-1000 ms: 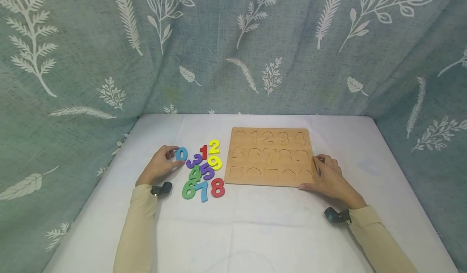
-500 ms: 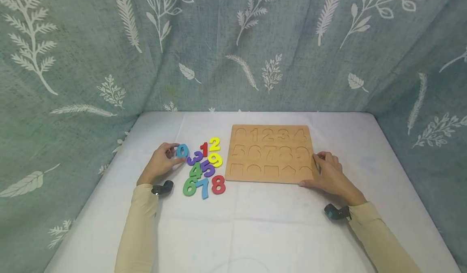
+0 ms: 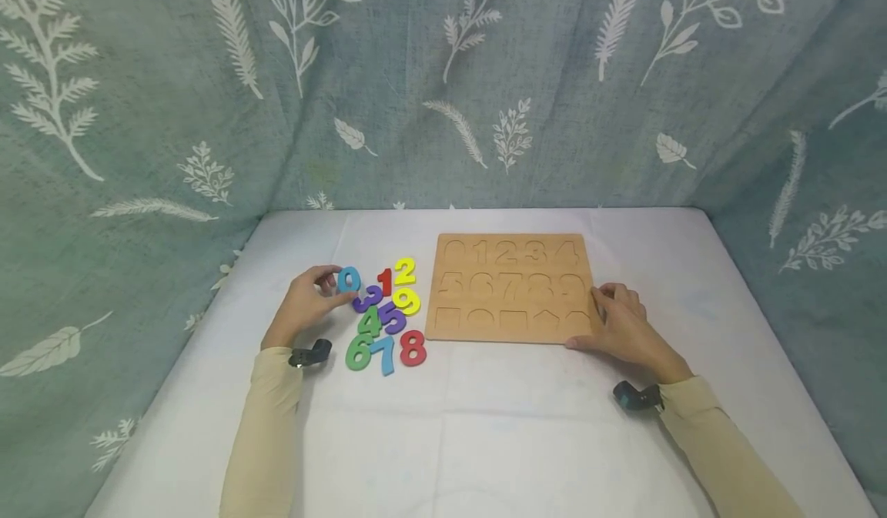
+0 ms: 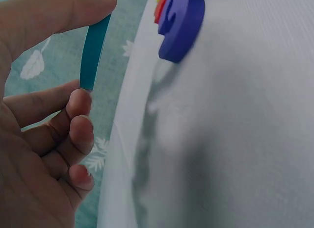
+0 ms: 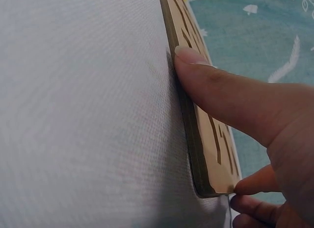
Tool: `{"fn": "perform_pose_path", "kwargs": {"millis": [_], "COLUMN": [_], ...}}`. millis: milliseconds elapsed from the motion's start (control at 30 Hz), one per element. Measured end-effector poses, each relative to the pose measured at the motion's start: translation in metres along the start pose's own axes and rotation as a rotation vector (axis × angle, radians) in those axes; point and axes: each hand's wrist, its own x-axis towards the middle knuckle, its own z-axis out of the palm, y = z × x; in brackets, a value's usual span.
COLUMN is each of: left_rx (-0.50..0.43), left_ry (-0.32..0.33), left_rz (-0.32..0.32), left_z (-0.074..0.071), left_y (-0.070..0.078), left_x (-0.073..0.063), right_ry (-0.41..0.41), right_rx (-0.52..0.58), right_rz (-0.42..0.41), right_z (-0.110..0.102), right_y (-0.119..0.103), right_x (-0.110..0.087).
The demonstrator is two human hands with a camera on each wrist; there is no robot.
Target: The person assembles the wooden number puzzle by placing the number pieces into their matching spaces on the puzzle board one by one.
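Pinching the blue 0 (image 4: 94, 54) between thumb and index fingertip of the left hand (image 3: 303, 309), opening the grip only as wide as the piece, curling the other fingers loosely. Holding the 0 apparently clear of the counter (image 3: 527, 418), left of the wooden board (image 3: 513, 305), just beside the purple 3 (image 4: 189, 24); not being able to tell whether touching it.

Gripping the near right corner of the board with the right hand (image 3: 624, 335), spreading thumb and index finger well apart across the corner: resting the thumb over the near edge, setting the index finger at the right edge. Likely bracing rather than raising, judging by the board's flat lie.

Seeing the red 1 (image 3: 386, 283) and yellow 2 (image 3: 406, 273) on the far side of the loose numerals, the blue 7 (image 3: 387, 358) and red 8 (image 3: 412, 347) on the near side. Seeing no numeral seated in the board.

Probably being at the pick-up step for the first piece. Next, likely needing to carry the 0 right and slightly farther, passing above the 1 and 2, to the 0 outline (image 3: 455, 253) at the board's far left corner. Then calling for turning it flat, matching the outline and pressing down against a steady board.
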Motion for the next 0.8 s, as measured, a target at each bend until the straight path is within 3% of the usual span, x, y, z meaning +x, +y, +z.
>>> {"fn": "perform_pose_path", "kwargs": {"millis": [133, 367, 667, 800], "left_rx": [-0.004, -0.017, -0.007, -0.008], "left_ry": [0.005, 0.021, 0.005, 0.023], "left_rz": [-0.008, 0.071, 0.081, 0.121], "left_z": [-0.003, 0.000, 0.001, 0.000], "left_y": [0.003, 0.009, 0.027, 0.035], "left_x": [-0.002, 0.000, 0.000, 0.002], "right_ry": [-0.006, 0.011, 0.040, 0.045], "right_rx": [0.009, -0.016, -0.017, -0.024], "right_rz": [-0.003, -0.025, -0.030, -0.039], "right_z": [0.001, 0.003, 0.005, 0.003], "right_y": [-0.003, 0.000, 0.001, -0.002], "right_x": [0.001, -0.008, -0.011, -0.006]}}
